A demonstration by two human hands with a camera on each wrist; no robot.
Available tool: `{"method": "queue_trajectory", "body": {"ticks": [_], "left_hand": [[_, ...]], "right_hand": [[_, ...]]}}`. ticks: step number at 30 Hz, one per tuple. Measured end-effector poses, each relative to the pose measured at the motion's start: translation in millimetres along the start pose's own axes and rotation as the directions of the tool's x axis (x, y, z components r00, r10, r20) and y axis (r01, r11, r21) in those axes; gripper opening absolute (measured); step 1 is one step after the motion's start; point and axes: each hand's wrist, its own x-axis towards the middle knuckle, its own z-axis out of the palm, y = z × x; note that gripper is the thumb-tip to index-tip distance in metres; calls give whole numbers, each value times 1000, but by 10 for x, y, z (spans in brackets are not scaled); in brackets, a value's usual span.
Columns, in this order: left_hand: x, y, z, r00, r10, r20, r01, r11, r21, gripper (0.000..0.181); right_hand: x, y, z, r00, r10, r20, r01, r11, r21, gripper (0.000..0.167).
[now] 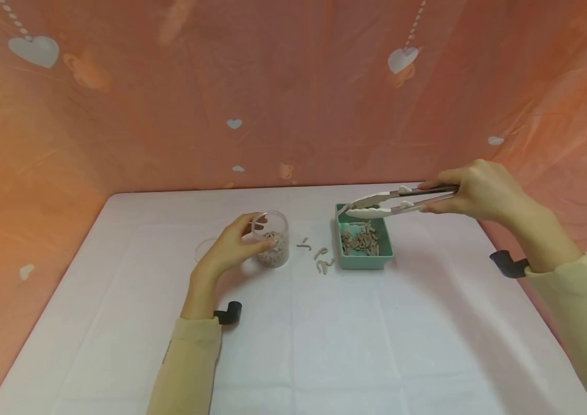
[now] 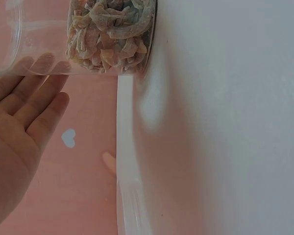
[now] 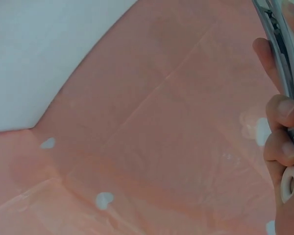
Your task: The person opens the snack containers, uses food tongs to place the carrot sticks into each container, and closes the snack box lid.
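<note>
My left hand (image 1: 228, 248) holds a clear plastic jar (image 1: 280, 222) upright on the table, thumb on the near side and fingers behind. Brownish-grey strips (image 2: 108, 36) fill the lower part of the jar in the left wrist view. My right hand (image 1: 485, 193) grips metal tongs (image 1: 420, 199) with white scalloped tips. Those tips hang over the far left part of a green rectangular box (image 1: 363, 263), with what looks like one strip at their ends. More such strips (image 1: 363, 239) lie in the box. In the right wrist view, fingers (image 3: 284, 110) wrap the tongs' handle.
Several loose strips (image 1: 321, 253) lie on the white-covered table (image 1: 303, 346) between jar and box. A clear round rim, perhaps a lid (image 1: 201, 249), shows left of my left hand. A pinkish-orange sheet with hearts (image 1: 298, 86) hangs behind the table and at its sides.
</note>
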Motion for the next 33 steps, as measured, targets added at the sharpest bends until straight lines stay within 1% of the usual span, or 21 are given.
{"method": "queue_trajectory", "body": {"ticks": [3, 6, 9, 13, 17, 21, 26, 31, 33], "left_hand": [[-1, 1, 0, 1000, 4, 1, -4, 1000, 2, 77], [1, -2, -2, 1000, 9, -3, -9, 1000, 4, 76], [3, -4, 0, 1000, 11, -10, -11, 1000, 3, 75], [11, -4, 12, 1000, 17, -13, -17, 1000, -11, 73], [18, -2, 25, 999, 26, -18, -26, 999, -19, 71], [18, -6, 26, 999, 34, -17, -34, 999, -23, 72], [17, -2, 21, 1000, 25, -5, -25, 999, -27, 75], [4, 15, 8, 1000, 13, -6, -13, 1000, -19, 75], [0, 14, 1, 1000, 11, -5, -11, 1000, -14, 76]], "right_hand": [[64, -94, -25, 1000, 15, 3, -15, 1000, 9, 38], [169, -176, -30, 1000, -7, -2, 7, 1000, 22, 39], [276, -251, -13, 997, -64, -32, 65, 997, 48, 39], [414, -339, 39, 986, -144, -88, 152, 985, 84, 39], [546, -454, 93, 978, -180, -103, 192, 974, 124, 39], [663, -597, 162, 981, -181, -76, 191, 967, 167, 37], [782, -728, 296, 984, -179, -22, 180, 963, 199, 36], [863, -812, 412, 984, -174, 30, 165, 969, 185, 38], [887, -827, 449, 982, -184, 38, 175, 969, 175, 39]]}}
